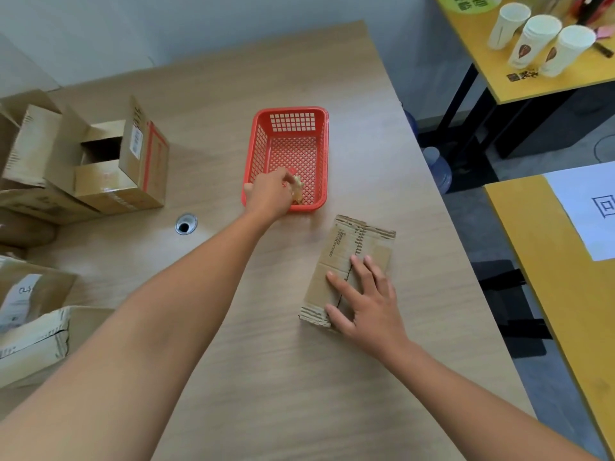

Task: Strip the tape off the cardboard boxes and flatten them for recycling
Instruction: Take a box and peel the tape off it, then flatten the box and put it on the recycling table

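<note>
A small flattened cardboard box (346, 247) lies on the wooden table (233, 94), right of centre. My right hand (366, 301) rests flat on its near half, fingers spread. My left hand (271, 194) reaches over the near rim of a red plastic basket (319, 154), its fingers pinched on a crumpled wad of tape (298, 189) inside the basket's near end. An opened cardboard box (126, 168) with red tape on its side stands at the left, flaps up.
More cardboard boxes (30, 327) are stacked along the table's left edge. A metal cable hole (186, 223) sits in the tabletop. Paper cups (539, 41) stand on a yellow table at the back right; another yellow table (545, 261) with a white sheet lies to the right.
</note>
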### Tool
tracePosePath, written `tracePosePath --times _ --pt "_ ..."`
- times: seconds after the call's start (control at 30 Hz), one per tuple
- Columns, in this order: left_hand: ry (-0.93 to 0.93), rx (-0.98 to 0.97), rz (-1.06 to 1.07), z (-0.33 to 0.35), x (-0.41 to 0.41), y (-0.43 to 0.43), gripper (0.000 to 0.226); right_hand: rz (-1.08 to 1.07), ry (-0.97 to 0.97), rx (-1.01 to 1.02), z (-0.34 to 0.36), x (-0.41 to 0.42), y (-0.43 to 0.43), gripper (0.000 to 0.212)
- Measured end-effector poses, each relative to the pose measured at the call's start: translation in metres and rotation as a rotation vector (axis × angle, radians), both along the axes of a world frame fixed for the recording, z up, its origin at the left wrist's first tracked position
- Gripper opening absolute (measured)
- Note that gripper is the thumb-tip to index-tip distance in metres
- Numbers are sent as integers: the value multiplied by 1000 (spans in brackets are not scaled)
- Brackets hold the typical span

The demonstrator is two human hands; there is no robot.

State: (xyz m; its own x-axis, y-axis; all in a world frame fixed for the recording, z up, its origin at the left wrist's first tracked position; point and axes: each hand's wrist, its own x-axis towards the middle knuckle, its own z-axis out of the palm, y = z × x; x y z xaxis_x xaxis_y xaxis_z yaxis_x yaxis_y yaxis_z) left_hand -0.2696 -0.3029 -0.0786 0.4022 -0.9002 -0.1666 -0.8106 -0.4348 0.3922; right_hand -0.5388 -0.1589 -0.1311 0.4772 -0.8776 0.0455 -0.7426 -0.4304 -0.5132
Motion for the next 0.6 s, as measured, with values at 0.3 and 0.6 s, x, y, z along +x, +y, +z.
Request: tracePosePath --times 0.3,0.6 --pt "273 -256 -145 -1 -51 148 32 -58 -44 154 0 -5 7 79" --pt "650 -6 122 -25 -80 330 67 -23 -96 210 4 -2 111 78"
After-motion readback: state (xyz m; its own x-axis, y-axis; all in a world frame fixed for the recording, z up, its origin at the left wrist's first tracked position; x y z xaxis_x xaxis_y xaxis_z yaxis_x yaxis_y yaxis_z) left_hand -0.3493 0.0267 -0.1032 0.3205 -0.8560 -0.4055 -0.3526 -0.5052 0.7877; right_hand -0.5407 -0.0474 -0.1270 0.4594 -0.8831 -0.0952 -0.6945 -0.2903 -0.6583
